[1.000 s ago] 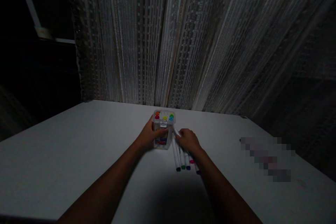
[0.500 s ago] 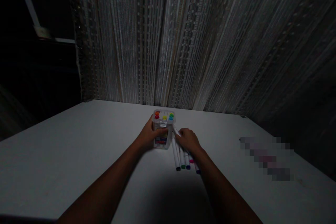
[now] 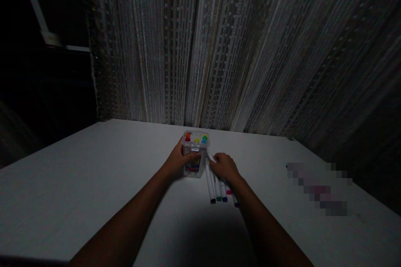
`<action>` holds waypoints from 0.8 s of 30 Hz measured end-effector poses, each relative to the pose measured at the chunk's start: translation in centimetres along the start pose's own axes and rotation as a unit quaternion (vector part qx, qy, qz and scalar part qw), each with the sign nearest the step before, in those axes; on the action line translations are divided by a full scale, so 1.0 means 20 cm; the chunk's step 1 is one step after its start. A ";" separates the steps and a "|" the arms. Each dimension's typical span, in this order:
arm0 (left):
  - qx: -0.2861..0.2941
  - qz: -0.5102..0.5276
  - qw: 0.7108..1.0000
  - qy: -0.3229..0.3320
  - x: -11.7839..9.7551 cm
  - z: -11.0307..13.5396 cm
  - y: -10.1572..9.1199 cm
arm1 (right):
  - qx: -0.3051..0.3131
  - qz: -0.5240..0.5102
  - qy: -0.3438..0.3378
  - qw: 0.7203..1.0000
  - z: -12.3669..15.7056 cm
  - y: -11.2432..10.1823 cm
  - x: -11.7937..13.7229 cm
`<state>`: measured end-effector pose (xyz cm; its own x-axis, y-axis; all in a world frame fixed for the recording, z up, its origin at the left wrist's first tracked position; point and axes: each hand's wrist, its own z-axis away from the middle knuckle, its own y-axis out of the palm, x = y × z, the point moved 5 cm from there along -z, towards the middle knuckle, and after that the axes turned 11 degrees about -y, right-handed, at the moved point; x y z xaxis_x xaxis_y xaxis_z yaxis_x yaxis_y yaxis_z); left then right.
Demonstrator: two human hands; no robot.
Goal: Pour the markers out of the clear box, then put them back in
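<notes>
"What did the left hand (image 3: 181, 160) have hold of?"

"A clear rectangular plastic box (image 3: 194, 149), its fingers wrapped around the front, apparently steadying it on the flat white table (image 3: 94, 183), centre frame."

"And the right hand (image 3: 224, 167)?"

"Half-curled over slim white markers (image 3: 216, 188) with coloured tips, lying just beside the box. They touched, but I couldn't tell whether it gripped them."

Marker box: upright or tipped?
Upright: the marker box stands on the table, coloured caps up, left hand against its side.
</notes>
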<state>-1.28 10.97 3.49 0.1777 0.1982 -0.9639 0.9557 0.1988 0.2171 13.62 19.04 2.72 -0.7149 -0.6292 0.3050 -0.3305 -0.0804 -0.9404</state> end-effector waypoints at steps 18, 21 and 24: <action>0.007 -0.004 1.000 -0.005 0.01 0.00 0.00 | -0.001 0.007 -0.002 1.000 0.00 0.00 0.00; 0.006 -0.002 1.000 -0.005 0.00 0.00 0.00 | 0.002 0.005 0.003 1.000 0.00 0.00 0.00; 0.000 0.000 1.000 -0.004 -0.01 0.00 0.00 | 0.001 0.005 -0.001 1.000 0.00 0.00 0.00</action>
<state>-1.28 10.91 3.62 0.1789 0.1911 -0.9651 0.9556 0.1998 0.2167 13.62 18.96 2.80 -0.7169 -0.6312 0.2961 -0.3223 -0.0766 -0.9435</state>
